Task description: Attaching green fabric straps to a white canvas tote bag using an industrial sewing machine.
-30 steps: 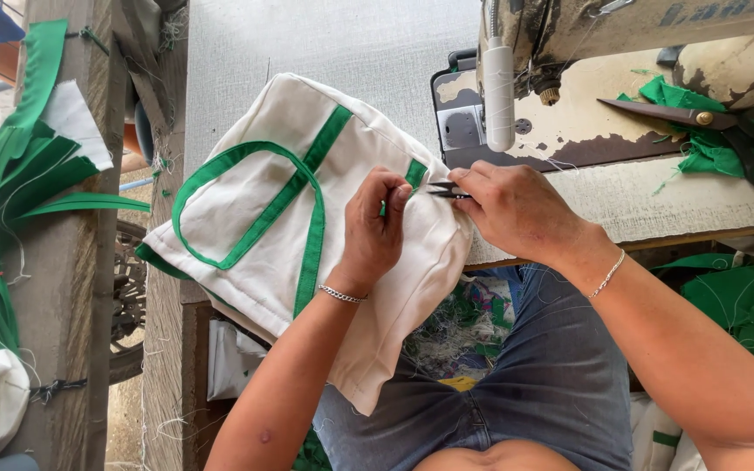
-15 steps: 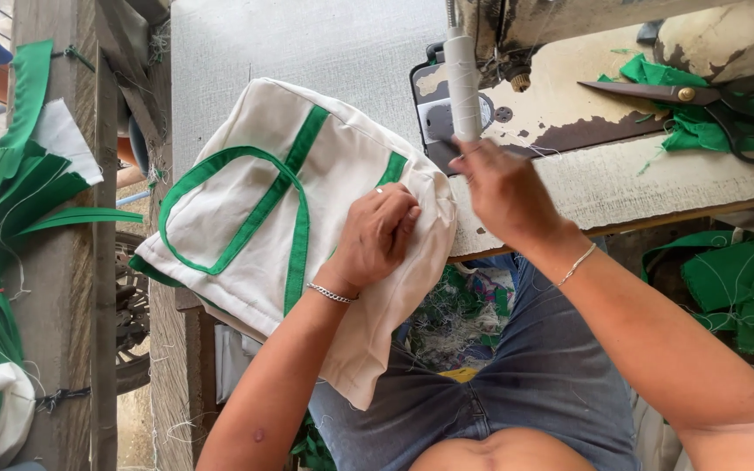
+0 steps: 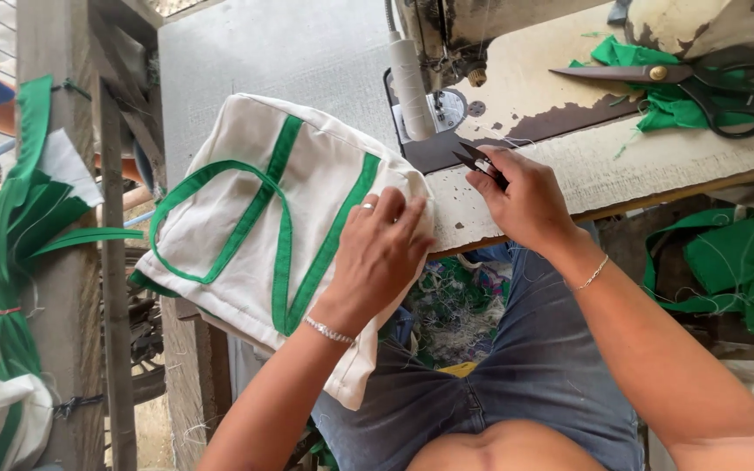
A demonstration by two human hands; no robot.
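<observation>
2 hands at work: left hand (image 3: 381,253) flat, pinning white bag (image 3: 263,218); right hand (image 3: 521,196) gripping thread snips (image 3: 479,161); cut close to the seam.

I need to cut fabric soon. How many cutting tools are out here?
2: big scissors on the machine table's far right, on green scraps; small snips in the right hand. Others may be hidden.

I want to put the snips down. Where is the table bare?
Bare: the table edge between the right hand and the scissors, and the grey top beyond the white bag. Crowded: around the sewing machine and green scraps.
</observation>
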